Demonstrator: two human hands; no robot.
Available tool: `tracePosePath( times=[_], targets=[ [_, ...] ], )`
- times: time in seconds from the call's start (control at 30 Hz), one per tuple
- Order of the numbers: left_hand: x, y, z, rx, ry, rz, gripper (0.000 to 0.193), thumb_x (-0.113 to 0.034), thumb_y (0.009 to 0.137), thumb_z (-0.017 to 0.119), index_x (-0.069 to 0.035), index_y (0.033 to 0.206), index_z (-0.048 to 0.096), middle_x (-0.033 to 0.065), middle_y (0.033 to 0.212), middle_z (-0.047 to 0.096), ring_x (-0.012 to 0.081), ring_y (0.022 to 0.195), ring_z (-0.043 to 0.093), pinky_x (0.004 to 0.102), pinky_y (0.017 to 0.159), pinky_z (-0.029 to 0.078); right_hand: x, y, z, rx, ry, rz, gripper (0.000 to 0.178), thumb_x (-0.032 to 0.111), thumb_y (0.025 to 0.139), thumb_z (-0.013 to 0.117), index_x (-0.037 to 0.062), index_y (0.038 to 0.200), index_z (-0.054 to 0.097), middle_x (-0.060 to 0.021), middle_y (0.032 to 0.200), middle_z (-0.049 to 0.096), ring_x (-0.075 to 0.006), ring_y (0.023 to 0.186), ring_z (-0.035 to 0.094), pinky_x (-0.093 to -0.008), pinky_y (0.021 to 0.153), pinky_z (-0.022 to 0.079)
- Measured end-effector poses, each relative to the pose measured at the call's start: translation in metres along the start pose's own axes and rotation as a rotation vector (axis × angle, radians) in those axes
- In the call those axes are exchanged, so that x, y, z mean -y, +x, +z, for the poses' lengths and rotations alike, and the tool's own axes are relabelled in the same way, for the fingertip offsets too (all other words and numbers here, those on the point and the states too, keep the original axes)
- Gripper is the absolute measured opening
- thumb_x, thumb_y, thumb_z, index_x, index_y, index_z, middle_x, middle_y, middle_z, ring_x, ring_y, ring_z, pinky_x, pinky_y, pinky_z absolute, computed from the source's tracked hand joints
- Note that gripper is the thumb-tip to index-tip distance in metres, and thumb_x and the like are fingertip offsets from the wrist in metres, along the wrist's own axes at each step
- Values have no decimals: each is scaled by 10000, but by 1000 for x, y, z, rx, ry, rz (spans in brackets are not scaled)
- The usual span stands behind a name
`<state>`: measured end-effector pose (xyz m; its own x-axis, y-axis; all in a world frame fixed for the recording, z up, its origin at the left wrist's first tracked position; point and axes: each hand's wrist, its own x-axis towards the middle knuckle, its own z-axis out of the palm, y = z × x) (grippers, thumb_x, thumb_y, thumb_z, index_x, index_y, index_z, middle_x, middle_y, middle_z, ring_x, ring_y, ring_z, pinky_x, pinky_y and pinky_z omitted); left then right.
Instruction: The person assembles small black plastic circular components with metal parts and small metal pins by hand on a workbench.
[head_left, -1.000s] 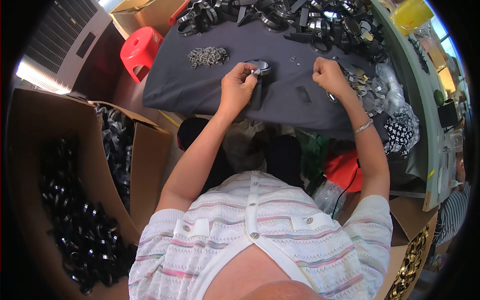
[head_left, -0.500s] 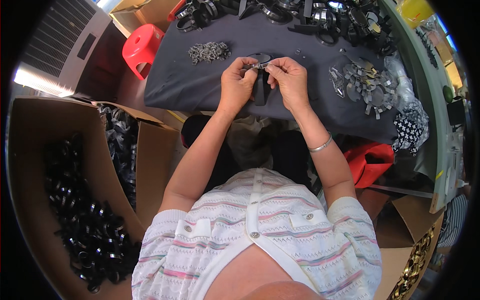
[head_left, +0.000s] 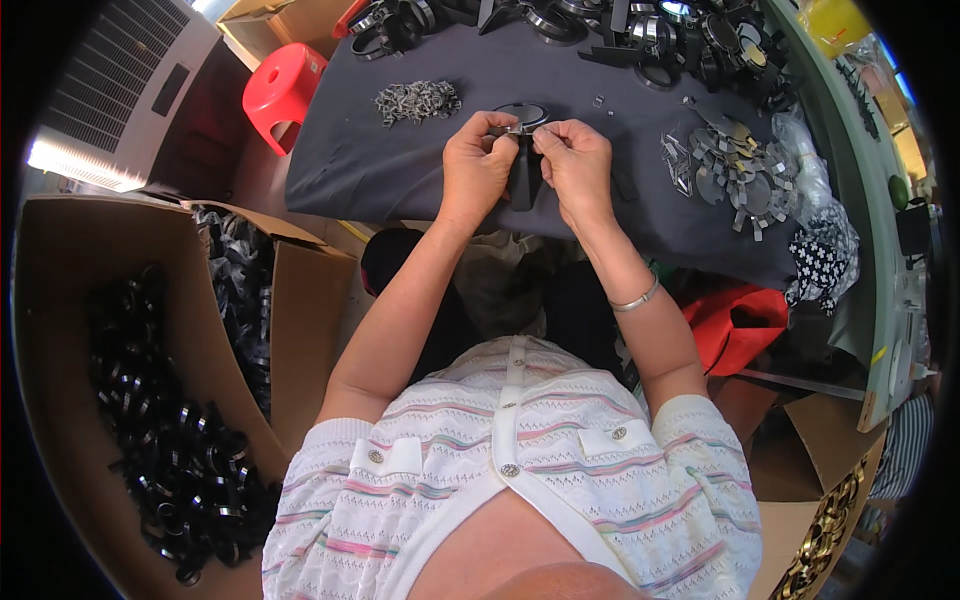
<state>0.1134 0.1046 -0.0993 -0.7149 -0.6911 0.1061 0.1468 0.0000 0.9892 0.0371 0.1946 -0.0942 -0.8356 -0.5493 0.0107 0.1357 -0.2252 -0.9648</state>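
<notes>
Between my two hands is a wristwatch [head_left: 522,190] with a round case and a black strap, tilted over the dark cloth. My left hand [head_left: 478,165] is closed, thumb and fingers pinching the case's near left edge where the strap joins. On the other side my right hand [head_left: 577,165] is also closed, its fingertips pressed at the near right edge of the case. Whether a small part sits between the fingertips is too small to tell. The strap hangs down toward me between the hands.
Small metal clips lie in a heap [head_left: 418,102] at the left of the cloth-covered table [head_left: 390,170]. Flat metal pieces [head_left: 735,175] are piled at the right, and many watches [head_left: 650,40] along the back. A box of black watches [head_left: 170,430] and a red stool [head_left: 280,90] stand left.
The watch has tipped a little, showing more of its round case. My right hand has shifted slightly to the left, and both hands stay on the watch.
</notes>
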Motion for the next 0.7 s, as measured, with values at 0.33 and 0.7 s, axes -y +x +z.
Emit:
tracePosePath(
  times=[0.33, 0.7],
  targets=[
    [-1, 0, -3, 4, -16, -1, 128, -41, 833, 511, -27, 942, 577, 16, 646, 572, 48, 469, 473, 217, 348, 380, -10, 6, -3, 4, -430, -439, 44, -1, 766, 643, 5, 756, 600, -31, 689, 566, -120, 534, 511, -258, 493, 417],
    [0, 1, -5, 47, -97, -43, 134, -22, 822, 533, -25, 941, 593, -32, 641, 542, 13, 545, 442, 175, 462, 348, 18, 48, -28, 540, -603, -525, 173, 66, 656, 742, 28, 707, 582, -25, 740, 544, -176, 780, 503, -295, 665, 410]
  ],
)
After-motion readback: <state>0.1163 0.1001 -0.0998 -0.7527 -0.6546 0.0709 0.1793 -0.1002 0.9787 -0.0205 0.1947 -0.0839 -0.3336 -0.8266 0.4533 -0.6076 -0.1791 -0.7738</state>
